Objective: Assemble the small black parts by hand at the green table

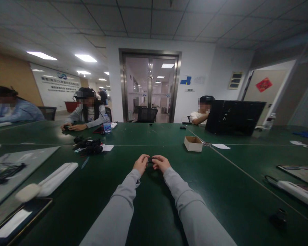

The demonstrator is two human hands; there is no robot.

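Both my arms, in light grey sleeves, reach out over the green table [154, 198]. My left hand [141, 164] and my right hand [161, 163] meet at their fingertips around a small black part [150, 160]. Fingers and thumb of each hand are pinched on it from either side. The part is too small and too covered by the fingers for me to tell its kind. Ahead and to the right of my hands stands an open cardboard box [193, 144].
Left are a pile of black items [89, 145], a white box [59, 177], a phone [20, 222] and a water bottle [107, 123]. Right are a monitor [234, 117], a white power strip [299, 193] and a black object [281, 216]. People sit across the table.
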